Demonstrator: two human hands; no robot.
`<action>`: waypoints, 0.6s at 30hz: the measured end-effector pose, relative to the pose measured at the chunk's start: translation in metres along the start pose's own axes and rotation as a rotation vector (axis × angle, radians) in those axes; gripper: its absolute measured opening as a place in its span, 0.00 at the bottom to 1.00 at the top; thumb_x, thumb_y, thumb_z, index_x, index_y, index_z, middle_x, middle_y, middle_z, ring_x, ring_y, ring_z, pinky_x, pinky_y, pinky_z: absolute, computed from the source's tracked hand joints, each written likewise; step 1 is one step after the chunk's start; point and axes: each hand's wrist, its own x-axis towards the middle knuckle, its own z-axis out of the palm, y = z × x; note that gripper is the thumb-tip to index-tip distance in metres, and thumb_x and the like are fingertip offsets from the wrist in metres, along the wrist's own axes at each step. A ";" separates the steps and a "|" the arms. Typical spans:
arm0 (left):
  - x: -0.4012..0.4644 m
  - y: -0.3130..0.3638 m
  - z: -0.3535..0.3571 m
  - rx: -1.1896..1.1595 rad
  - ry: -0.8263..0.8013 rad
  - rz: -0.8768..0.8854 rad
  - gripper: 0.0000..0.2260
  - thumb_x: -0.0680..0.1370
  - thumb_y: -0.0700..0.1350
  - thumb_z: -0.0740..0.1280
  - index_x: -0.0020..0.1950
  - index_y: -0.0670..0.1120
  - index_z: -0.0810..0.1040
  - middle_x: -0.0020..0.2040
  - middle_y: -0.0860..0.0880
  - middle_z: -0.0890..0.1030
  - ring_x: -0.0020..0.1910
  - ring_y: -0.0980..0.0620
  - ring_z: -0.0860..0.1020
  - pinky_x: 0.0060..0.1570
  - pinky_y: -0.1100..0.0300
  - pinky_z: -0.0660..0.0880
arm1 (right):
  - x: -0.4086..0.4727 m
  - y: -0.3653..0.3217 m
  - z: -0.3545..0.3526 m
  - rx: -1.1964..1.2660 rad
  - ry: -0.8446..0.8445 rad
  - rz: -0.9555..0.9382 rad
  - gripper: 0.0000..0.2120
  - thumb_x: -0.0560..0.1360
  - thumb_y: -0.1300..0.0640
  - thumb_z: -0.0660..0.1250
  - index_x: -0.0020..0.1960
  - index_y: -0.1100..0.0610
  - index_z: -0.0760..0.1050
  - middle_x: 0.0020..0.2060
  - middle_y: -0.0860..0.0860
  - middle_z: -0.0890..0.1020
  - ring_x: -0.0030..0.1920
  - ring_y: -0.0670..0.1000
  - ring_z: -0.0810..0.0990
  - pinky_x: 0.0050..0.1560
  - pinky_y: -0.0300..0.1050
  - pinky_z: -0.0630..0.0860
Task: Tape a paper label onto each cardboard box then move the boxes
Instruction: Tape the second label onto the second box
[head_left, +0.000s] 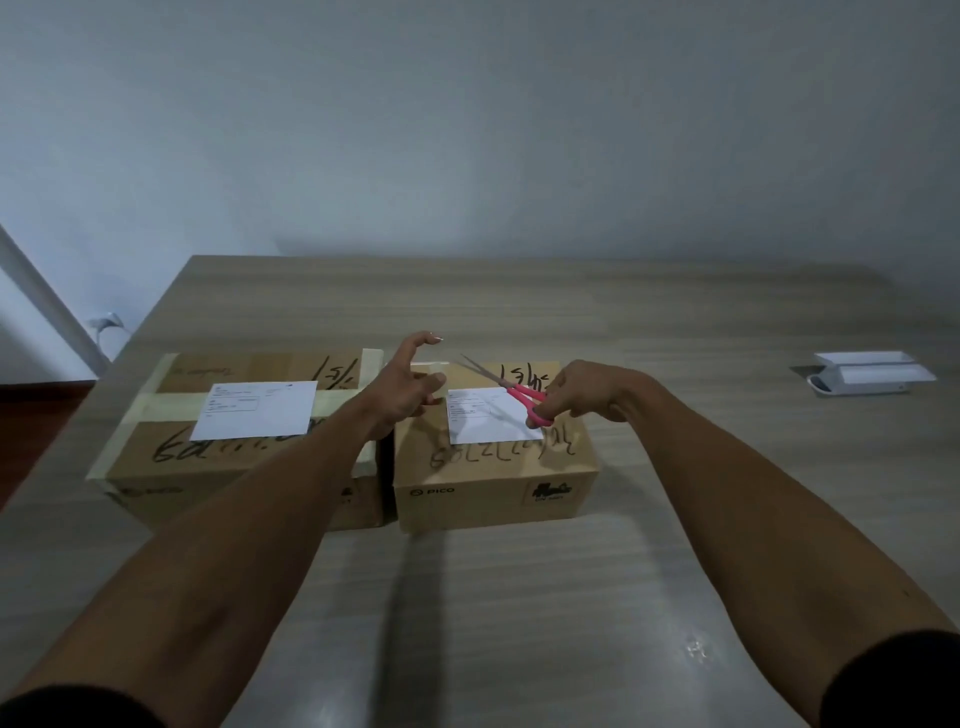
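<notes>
Right hand grips the pink handles of a pair of scissors, fingers curled through and around the loops. Blades are nearly together and point up and to the left, over the far left part of the right box. Left hand hovers above the gap between the two boxes with fingers apart and lightly bent, thumb held out; it holds nothing that can be made out, and any tape between the hands is not visible.

Two cardboard boxes stand side by side on a wooden table, nearly touching. Left box carries pale tape bands across its top and along its edges, plus black handwritten marks. A white paper label lies flat on its top, centred over the tape band. Right box bears handwritten marks and printed "PICO" on its near face. A second white label lies on its top, partly under the scissors and the right hand.

A white rectangular case sits well apart on the right side of the table. Both forearms are bare, with dark sleeves at the lower frame edge.
</notes>
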 end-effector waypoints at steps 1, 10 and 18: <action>0.000 0.000 -0.002 0.006 -0.012 -0.007 0.22 0.82 0.40 0.67 0.69 0.63 0.68 0.39 0.46 0.74 0.43 0.47 0.73 0.42 0.53 0.72 | 0.000 -0.001 -0.002 -0.007 -0.007 -0.015 0.14 0.64 0.51 0.83 0.41 0.61 0.87 0.49 0.56 0.86 0.52 0.56 0.78 0.49 0.50 0.74; -0.004 0.007 -0.003 0.031 -0.114 -0.031 0.25 0.82 0.38 0.68 0.70 0.63 0.68 0.38 0.46 0.73 0.40 0.48 0.74 0.36 0.58 0.73 | 0.007 -0.012 -0.007 -0.035 -0.051 -0.070 0.17 0.65 0.53 0.82 0.47 0.63 0.87 0.55 0.56 0.85 0.53 0.55 0.78 0.48 0.49 0.75; -0.004 0.012 -0.004 0.044 -0.147 -0.047 0.25 0.81 0.37 0.68 0.69 0.62 0.68 0.40 0.43 0.73 0.42 0.48 0.75 0.37 0.57 0.73 | 0.010 -0.009 -0.015 -0.050 -0.101 -0.065 0.09 0.66 0.54 0.82 0.38 0.57 0.85 0.52 0.54 0.85 0.52 0.53 0.77 0.48 0.48 0.74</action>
